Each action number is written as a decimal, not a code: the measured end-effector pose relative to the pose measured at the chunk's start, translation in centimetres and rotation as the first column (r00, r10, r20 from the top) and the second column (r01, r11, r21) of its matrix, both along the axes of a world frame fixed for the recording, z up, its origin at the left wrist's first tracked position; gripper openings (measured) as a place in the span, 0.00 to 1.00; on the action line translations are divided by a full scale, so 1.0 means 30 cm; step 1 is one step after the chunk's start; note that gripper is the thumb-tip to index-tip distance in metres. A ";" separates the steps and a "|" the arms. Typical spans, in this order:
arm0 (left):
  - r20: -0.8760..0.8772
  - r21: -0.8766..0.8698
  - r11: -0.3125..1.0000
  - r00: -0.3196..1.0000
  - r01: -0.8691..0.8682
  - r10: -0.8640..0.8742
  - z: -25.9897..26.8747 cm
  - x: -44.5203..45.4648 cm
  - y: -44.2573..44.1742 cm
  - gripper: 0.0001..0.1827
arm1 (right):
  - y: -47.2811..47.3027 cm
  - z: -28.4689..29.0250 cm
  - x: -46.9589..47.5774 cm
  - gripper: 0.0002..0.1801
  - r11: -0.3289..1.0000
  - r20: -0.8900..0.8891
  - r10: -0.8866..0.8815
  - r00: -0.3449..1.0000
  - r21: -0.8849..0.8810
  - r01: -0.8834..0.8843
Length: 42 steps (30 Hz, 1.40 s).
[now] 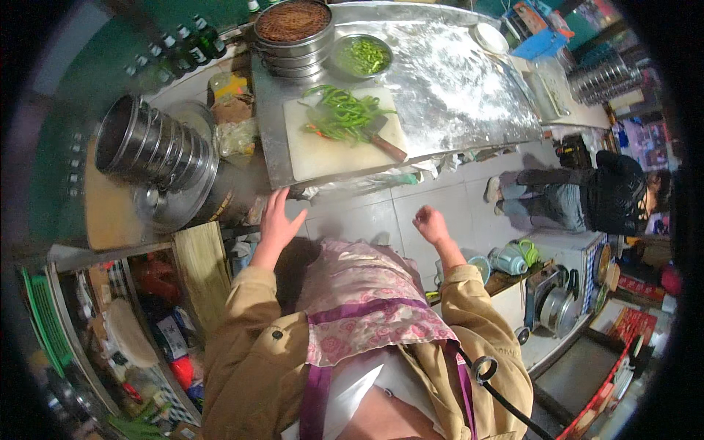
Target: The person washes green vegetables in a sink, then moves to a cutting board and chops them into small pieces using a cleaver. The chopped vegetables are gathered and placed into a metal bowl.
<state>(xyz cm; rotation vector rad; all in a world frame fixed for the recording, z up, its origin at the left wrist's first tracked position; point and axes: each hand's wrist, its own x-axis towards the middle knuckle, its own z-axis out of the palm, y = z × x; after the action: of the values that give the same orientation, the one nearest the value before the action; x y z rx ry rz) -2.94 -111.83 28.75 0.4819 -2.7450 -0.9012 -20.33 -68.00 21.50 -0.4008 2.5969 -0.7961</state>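
My left hand (281, 221), its fingers apart and holding nothing, is at the near left corner of the metal worktable (467, 82); I cannot tell if the fingertips touch it. Over the floor to the right, my right hand (432, 224) has its fingers curled in, and nothing shows in it. A white cutting board (308, 157) lies on the table. Sliced green peppers (344, 110) are heaped on it, with a few red bits at the near side. A cleaver (388, 147) rests by the heap, wooden handle toward me, its blade partly under the peppers.
Behind the board stand a metal bowl of chopped greens (364, 56) and stacked steamers (294, 38). White powder, probably flour, coats the table's right part. More steamer rings (159, 146) lean at left, near green bottles (190, 44). A person (583, 190) stands at right.
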 end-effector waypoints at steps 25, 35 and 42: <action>0.115 -0.487 0.774 0.908 0.405 -0.403 -0.080 -1.074 0.096 0.28 | -0.535 0.224 -0.509 0.24 0.964 -0.214 0.242 0.946 -0.055 -0.259; 0.064 -0.391 0.856 0.937 0.339 -0.342 -0.097 -1.076 0.045 0.28 | -0.313 0.365 -0.439 0.18 0.973 -0.070 0.052 0.996 0.228 -0.035; -0.059 -0.208 0.904 0.918 0.373 -0.393 -0.063 -1.052 -0.018 0.27 | -0.178 0.495 -0.332 0.19 0.980 -0.079 -0.111 0.991 0.156 0.123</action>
<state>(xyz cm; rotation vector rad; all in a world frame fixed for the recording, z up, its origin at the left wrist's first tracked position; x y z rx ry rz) -34.49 -112.39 26.85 -0.1452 -2.8421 -0.6979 -30.31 -73.34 36.35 -0.2345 2.7472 -0.6144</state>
